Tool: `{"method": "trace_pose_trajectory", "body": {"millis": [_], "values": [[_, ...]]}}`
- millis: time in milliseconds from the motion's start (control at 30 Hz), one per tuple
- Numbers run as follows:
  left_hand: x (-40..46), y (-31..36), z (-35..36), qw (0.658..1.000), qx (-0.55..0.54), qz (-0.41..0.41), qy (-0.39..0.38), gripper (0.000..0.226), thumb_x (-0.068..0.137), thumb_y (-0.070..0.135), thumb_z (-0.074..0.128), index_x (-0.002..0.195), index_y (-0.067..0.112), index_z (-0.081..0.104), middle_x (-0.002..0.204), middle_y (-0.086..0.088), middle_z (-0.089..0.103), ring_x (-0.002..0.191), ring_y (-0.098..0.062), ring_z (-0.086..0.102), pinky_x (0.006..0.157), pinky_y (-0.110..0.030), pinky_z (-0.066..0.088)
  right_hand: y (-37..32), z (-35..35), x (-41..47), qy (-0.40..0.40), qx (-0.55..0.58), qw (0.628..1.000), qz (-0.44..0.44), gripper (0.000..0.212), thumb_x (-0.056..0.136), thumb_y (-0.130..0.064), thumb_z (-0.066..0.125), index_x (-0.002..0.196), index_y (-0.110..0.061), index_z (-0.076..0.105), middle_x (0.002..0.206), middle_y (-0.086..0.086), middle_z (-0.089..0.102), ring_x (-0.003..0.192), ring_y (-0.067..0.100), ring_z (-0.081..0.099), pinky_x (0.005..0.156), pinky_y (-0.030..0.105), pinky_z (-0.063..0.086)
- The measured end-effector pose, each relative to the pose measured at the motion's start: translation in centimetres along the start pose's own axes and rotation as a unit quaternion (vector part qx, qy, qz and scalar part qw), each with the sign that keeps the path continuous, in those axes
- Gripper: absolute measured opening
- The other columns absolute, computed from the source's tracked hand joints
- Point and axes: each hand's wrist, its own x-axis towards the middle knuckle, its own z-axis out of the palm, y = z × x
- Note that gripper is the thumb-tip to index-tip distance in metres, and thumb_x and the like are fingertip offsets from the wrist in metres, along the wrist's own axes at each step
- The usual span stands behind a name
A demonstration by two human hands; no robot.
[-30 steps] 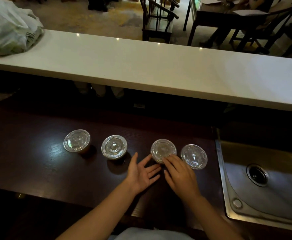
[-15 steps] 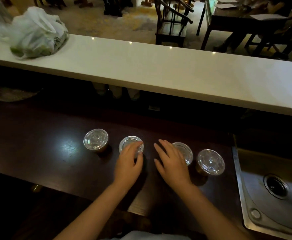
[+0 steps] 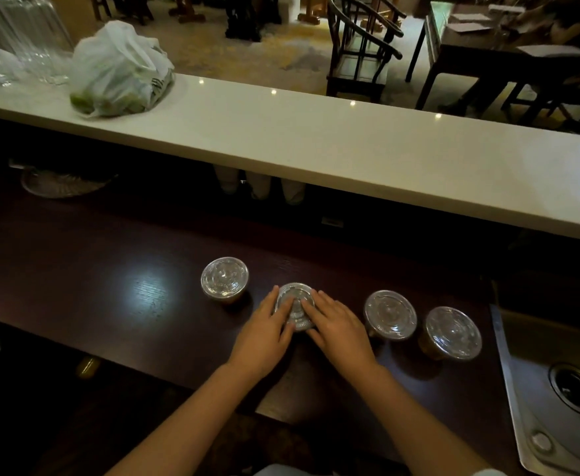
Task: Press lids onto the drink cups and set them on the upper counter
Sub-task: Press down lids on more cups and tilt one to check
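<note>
Both my hands lie flat on the second cup (image 3: pixel 295 305) from the left: left hand (image 3: pixel 264 333) with fingers spread over the lid's left side, right hand (image 3: pixel 338 326) likewise on its right, neither curled round anything. Taking this cup as reference, a lidded cup (image 3: pixel 224 278) stands just left of it and slightly farther from me; two more lidded cups (image 3: pixel 390 315) (image 3: pixel 452 333) stand to its right, the last near the steel sink (image 3: pixel 556 400). All four rest on the dark lower counter (image 3: pixel 92 269). Beyond the cup, the white upper counter (image 3: pixel 316 142) carries a plastic bag (image 3: pixel 120 70) (greenish contents, unidentified) well to the far left.
</note>
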Motion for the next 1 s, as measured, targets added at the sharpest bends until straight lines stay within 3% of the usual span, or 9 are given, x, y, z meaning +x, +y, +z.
{"method": "trace_pose_trajectory", "body": {"millis": [133,233,333,467,733,900,1000], "values": [[-2.6,0.2,0.1,0.999,0.001,0.033,-0.009,0.051,0.096,0.033,0.041,0.144,0.022,0.027,0.156,-0.002,0.013,0.140,-0.016,0.021,0.107,-0.031,0.033,-0.9,0.3,-3.9,0.011,0.029,0.999,0.005,0.055,0.074,-0.033,0.068,0.125,-0.014,0.057,0.129,0.011,0.058,0.119,0.025,0.053,0.096,0.041,0.041],[-3.3,-0.1,0.7,0.998,0.028,0.048,-0.030,0.065,0.090,0.046,0.021,0.147,0.018,0.007,0.156,0.001,-0.003,0.143,-0.012,0.002,0.113,-0.030,0.023,-1.4,0.6,-4.7,0.005,0.015,0.999,0.036,0.062,0.085,-0.042,0.045,0.139,-0.014,0.038,0.144,0.004,0.040,0.135,0.016,0.031,0.110,0.036,0.025],[-3.2,-0.1,1.2,0.997,0.058,0.037,-0.034,0.069,0.080,0.050,0.004,0.139,0.019,-0.015,0.150,0.006,-0.018,0.139,-0.008,-0.014,0.112,-0.030,0.014,-1.5,1.4,-3.8,-0.015,-0.005,0.998,0.067,0.064,0.090,-0.041,0.036,0.145,-0.013,0.018,0.151,0.000,0.022,0.139,0.011,0.012,0.113,0.037,0.018],[-3.3,0.2,1.2,0.995,0.088,0.021,-0.047,0.065,0.078,0.051,-0.005,0.136,0.025,-0.021,0.149,0.009,-0.023,0.139,-0.007,-0.017,0.113,-0.031,0.011,-1.9,2.3,-3.5,-0.034,0.013,0.995,0.095,0.062,0.092,-0.037,0.032,0.146,-0.014,0.012,0.153,0.000,0.018,0.141,0.011,0.009,0.112,0.037,0.011],[-2.7,-0.4,0.9,0.992,0.084,0.027,-0.088,0.071,0.080,0.053,-0.003,0.144,0.023,-0.014,0.152,0.008,-0.021,0.140,-0.005,-0.013,0.115,-0.037,0.013,-2.3,2.3,-3.2,-0.038,0.001,0.994,0.100,0.060,0.090,-0.037,0.033,0.145,-0.013,0.022,0.151,0.003,0.026,0.139,0.012,0.016,0.108,0.041,0.010],[-1.0,-2.5,-1.1,0.977,0.098,0.116,-0.147,0.069,0.084,0.052,0.009,0.143,0.024,-0.012,0.151,0.010,-0.019,0.141,-0.009,-0.008,0.115,-0.043,0.019,-3.4,2.2,-3.9,-0.011,-0.026,0.990,0.135,0.060,0.091,-0.045,0.032,0.138,-0.008,0.040,0.144,0.008,0.043,0.136,0.015,0.025,0.106,0.043,0.009],[-0.3,-3.3,-2.2,0.972,0.182,0.142,-0.040,0.064,0.088,0.042,0.027,0.145,0.016,0.017,0.154,0.000,0.009,0.140,-0.018,0.015,0.104,-0.048,0.037,-4.6,0.9,-5.0,0.043,-0.052,0.990,0.127,0.052,0.089,-0.042,0.034,0.118,-0.008,0.062,0.119,0.009,0.063,0.118,0.023,0.052,0.100,0.047,0.022]]}}
